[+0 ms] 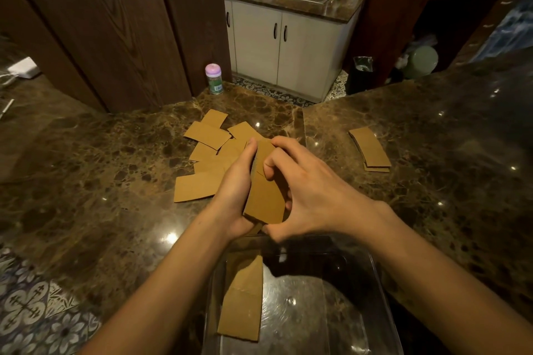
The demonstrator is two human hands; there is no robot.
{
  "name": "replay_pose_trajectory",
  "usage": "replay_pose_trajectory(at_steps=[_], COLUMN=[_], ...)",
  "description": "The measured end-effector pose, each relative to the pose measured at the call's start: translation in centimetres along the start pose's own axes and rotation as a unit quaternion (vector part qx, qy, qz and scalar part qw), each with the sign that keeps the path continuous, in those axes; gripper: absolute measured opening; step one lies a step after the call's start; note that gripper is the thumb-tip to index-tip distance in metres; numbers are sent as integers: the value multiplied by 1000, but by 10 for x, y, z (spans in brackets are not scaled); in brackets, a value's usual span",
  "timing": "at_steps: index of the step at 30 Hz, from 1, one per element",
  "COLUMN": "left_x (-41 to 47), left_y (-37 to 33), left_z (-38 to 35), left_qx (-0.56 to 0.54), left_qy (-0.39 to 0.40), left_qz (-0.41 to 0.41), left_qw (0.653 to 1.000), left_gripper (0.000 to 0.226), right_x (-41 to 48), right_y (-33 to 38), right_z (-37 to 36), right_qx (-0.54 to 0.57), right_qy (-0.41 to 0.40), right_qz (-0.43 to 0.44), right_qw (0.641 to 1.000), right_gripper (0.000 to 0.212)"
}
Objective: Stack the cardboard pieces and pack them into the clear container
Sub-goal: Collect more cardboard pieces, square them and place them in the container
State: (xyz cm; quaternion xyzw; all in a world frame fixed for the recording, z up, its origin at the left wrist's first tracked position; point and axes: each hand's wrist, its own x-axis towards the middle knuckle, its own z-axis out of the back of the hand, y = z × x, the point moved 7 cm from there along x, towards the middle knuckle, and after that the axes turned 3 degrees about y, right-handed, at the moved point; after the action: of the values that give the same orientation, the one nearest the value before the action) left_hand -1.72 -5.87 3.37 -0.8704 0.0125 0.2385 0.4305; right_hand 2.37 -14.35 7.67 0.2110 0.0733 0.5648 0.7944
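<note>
Squaring up a small stack of brown cardboard rectangles [264, 190]: left hand [235, 190] cups one side and right hand [311, 190] pinches the other, just above the clear plastic container [377, 274]. The edges look uneven, so a slack grip could fan them out, landing crooked on the flat brown cardboard piece [245, 302] inside or spilling onto the dark marble countertop [115, 153].

The cardboard pieces [206, 135] were plain tan-brown. The desk [115, 158] was dark brown marble veined with lighter gold. The container [317, 311] was clear. At the near left, the floor tiles [31, 305] bore white floral motifs on blue-grey. The far cabinet [305, 46] was cream with dark handles. The jar [214, 79] had a lilac lid and a green label.
</note>
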Motion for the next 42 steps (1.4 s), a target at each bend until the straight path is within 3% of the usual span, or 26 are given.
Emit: replay_pose_trajectory(at_steps=[9, 19, 22, 24, 25, 26, 28, 29, 31, 35, 39, 42], left_x=[-25, -69, -80, -84, -87, -91, -103, -109, -113, -109, -99, -94], left_y=[5, 14, 25, 28, 26, 23, 20, 23, 40, 68, 82, 91], left_z=[3, -4, 7, 24, 33, 40, 46, 45, 44, 40, 45, 48], left_qx=[-16, -26, 35, 153, 260, 392, 616, 681, 749, 850, 890, 888], left_qy=[-14, 50, 57, 29, 13, -1, -31, -22, 26, 80, 97, 99], left_qz=[-31, -22, 1, -21, -57, -111, -193, -200, -156, -83, -13, 1], left_qw=[999, 998, 998, 988, 964, 913, 763, 704, 643, 514, 445, 449], left_gripper=[52, 46, 55, 61, 56, 49, 32, 28, 29, 55, 69, 70], right_x=[-11, -34, -48, -60, -68, -75, -90, -97, -107, -109, -102, -98], right_y=[30, 59, 59, 53, 49, 45, 35, 31, 23, 16, 13, 12], right_z=[3, 7, 6, 6, 4, 2, -10, -18, -36, -66, -94, -110], right_qx=[-40, -28, 2, 25, 29, 28, 22, 22, 29, 20, -50, -94], right_qy=[-4, -19, 8, 32, 52, 77, 138, 171, 223, 263, 291, 292], right_qz=[17, 50, 42, 25, 14, 2, -22, -33, -52, -66, -60, -56], right_qw=[999, 998, 999, 999, 998, 997, 990, 984, 973, 962, 954, 950], right_gripper=[78, 77, 75, 72, 71, 71, 70, 69, 70, 70, 79, 95])
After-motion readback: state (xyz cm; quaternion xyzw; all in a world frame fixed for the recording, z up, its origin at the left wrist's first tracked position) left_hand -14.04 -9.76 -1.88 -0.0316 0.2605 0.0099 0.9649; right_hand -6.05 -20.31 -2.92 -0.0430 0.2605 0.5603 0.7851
